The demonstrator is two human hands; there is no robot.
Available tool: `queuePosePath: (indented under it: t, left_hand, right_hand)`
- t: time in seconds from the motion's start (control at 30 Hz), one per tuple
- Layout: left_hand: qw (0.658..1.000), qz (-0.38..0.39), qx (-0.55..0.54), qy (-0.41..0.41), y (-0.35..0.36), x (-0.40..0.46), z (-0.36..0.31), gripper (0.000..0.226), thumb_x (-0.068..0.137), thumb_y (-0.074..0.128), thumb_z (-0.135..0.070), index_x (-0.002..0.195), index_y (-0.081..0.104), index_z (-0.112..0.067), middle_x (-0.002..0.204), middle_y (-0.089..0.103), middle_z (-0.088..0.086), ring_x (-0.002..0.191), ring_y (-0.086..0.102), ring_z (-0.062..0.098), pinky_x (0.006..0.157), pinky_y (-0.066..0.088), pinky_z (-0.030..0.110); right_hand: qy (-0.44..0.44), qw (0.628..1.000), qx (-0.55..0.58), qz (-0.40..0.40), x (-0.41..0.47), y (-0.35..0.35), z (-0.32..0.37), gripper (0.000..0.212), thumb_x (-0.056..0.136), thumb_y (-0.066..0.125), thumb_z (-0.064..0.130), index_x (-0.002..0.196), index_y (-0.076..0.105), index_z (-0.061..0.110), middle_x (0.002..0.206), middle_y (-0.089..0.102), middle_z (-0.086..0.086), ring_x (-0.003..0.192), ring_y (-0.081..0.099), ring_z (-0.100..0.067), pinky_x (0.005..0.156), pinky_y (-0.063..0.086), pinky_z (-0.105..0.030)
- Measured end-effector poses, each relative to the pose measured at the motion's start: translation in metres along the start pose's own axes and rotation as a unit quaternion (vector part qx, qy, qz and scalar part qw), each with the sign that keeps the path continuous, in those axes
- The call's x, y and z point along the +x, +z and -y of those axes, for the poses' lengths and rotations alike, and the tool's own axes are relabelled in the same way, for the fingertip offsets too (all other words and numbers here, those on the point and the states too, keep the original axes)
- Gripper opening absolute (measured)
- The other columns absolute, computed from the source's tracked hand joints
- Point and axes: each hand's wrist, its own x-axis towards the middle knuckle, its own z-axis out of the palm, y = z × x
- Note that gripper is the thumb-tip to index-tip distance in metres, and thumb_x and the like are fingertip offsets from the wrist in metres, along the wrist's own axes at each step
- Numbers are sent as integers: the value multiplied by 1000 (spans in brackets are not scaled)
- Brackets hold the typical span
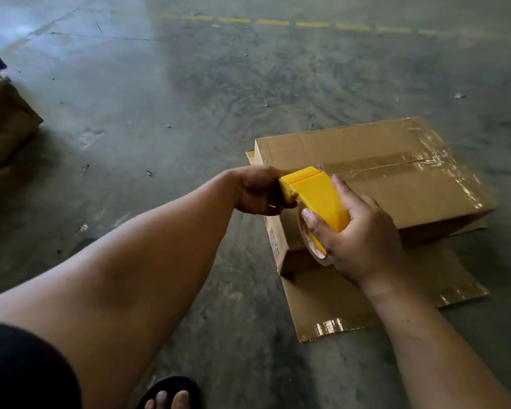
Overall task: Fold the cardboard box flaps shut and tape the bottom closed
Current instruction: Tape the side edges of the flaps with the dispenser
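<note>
A brown cardboard box [390, 184] lies on the floor with its flaps folded flat. Clear tape [375, 164] runs along the centre seam and across the far right edge. A yellow tape dispenser [316, 196] with a tape roll [313, 246] sits at the box's near left corner. My left hand [257, 191] grips the dispenser's front end. My right hand [357, 234] wraps around its body and the roll. A loose flap [351, 299] with shiny tape lies flat on the floor under the box, towards me.
Bare concrete floor [189, 98] surrounds the box, with a dashed yellow line [278, 23] far back. Another brown box [6, 122] stands at the left edge. My sandalled foot [168, 397] is at the bottom, close to the flap.
</note>
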Motion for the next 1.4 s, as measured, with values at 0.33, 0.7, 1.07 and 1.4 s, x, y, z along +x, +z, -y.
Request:
queuePosePath:
  t: [0.33, 0.7, 1.07, 1.4]
  left_hand:
    - [995, -18, 94, -3, -10, 7, -1, 23, 102, 49, -13, 84, 64, -15, 74, 70, 1, 68, 68, 10, 68, 51, 22]
    - [935, -127, 311, 113, -39, 0, -61, 8, 92, 69, -16, 90, 74, -11, 74, 71, 2, 67, 66, 7, 65, 55, 17]
    - [839, -232, 463, 169, -79, 38, -128, 21, 89, 74, -29, 103, 78, -13, 78, 73, -3, 77, 69, 8, 66, 50, 19]
    - [831, -250, 468, 167, -112, 74, -122, 22, 88, 74, -30, 101, 78, -13, 79, 74, -1, 79, 68, 10, 63, 46, 19]
  right_hand:
    - [32, 999, -3, 17, -8, 9, 10, 78, 80, 59, 60, 148, 36, 29, 111, 54, -4, 86, 43, -11, 65, 35, -26]
    - [46, 998, 1, 30, 6, 14, 30, 83, 83, 52, 64, 151, 28, 23, 121, 56, -8, 104, 53, -21, 72, 34, -26]
    - [68, 997, 4, 43, 9, 2, 23, 83, 82, 47, 68, 152, 24, 30, 100, 45, 4, 86, 40, -8, 55, 27, -13]
    - [74, 993, -10, 93, 49, 16, 25, 83, 82, 46, 67, 152, 23, 29, 116, 53, -2, 102, 51, -17, 71, 37, -27]
